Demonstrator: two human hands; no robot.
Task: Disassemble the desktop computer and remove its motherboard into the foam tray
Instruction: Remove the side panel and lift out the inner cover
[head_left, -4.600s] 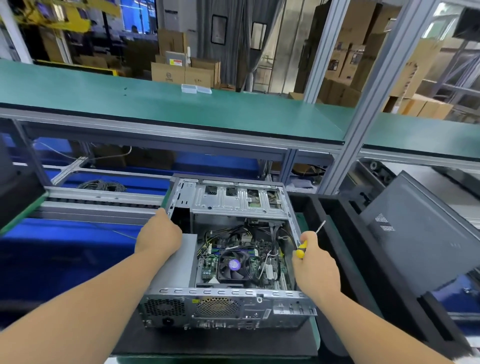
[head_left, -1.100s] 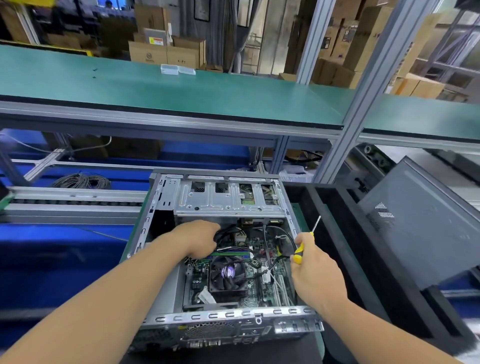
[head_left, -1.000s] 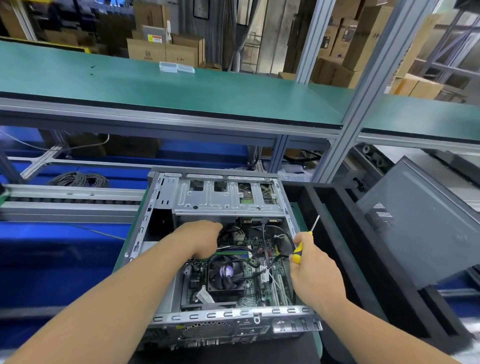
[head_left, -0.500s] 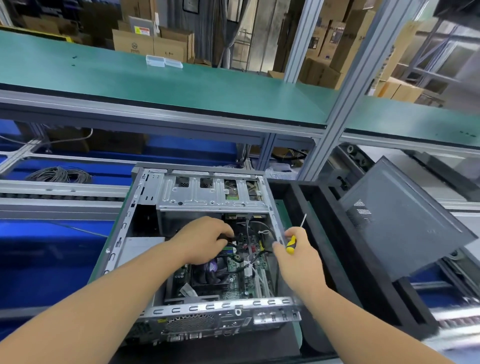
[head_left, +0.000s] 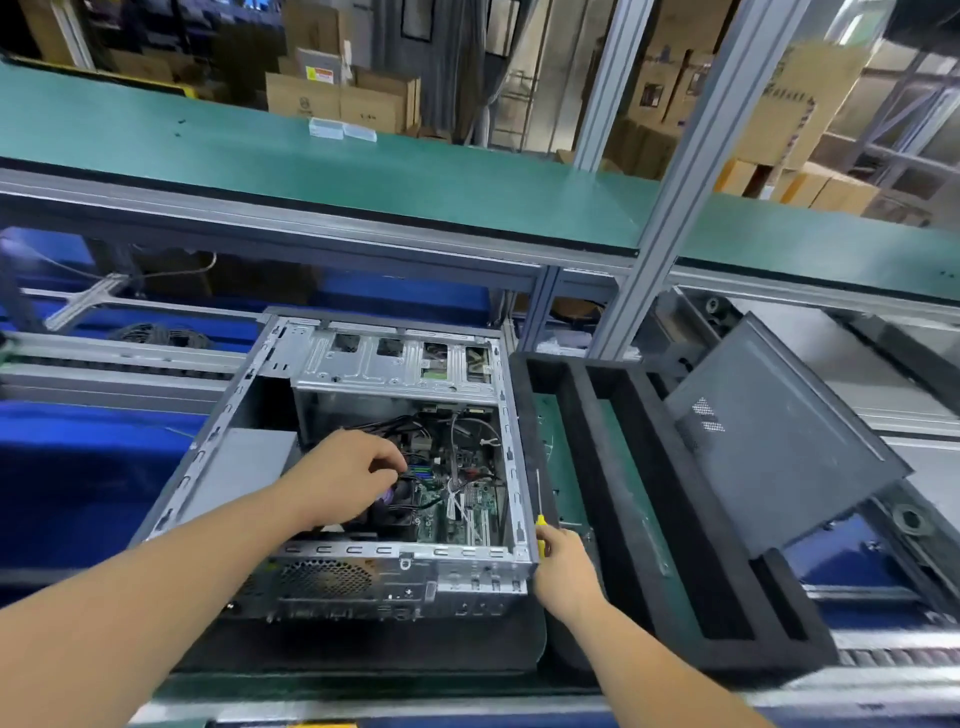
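Observation:
The open desktop case (head_left: 511, 457) lies on its side in front of me, its green motherboard (head_left: 467, 506) showing among black cables. My left hand (head_left: 345, 475) reaches inside, fingers pinched on a black cable or connector above the CPU fan (head_left: 397, 504), which it partly hides. My right hand (head_left: 563, 566) sits outside the case's near right corner, closed on a yellow-handled screwdriver (head_left: 540, 512) that points away from me. The black foam tray (head_left: 618, 499) lies just right of the case.
The grey side panel (head_left: 779, 447) leans on the tray's right part. A grey power supply (head_left: 236, 470) sits at the case's left. A green shelf (head_left: 363, 161) runs overhead behind, with an aluminium post (head_left: 654, 249) at the right. Blue surfaces lie to the left.
My left hand went from the case's left wall into the case and pinched cables near the fan. My right hand, still holding the screwdriver, drew back to the case's near right corner.

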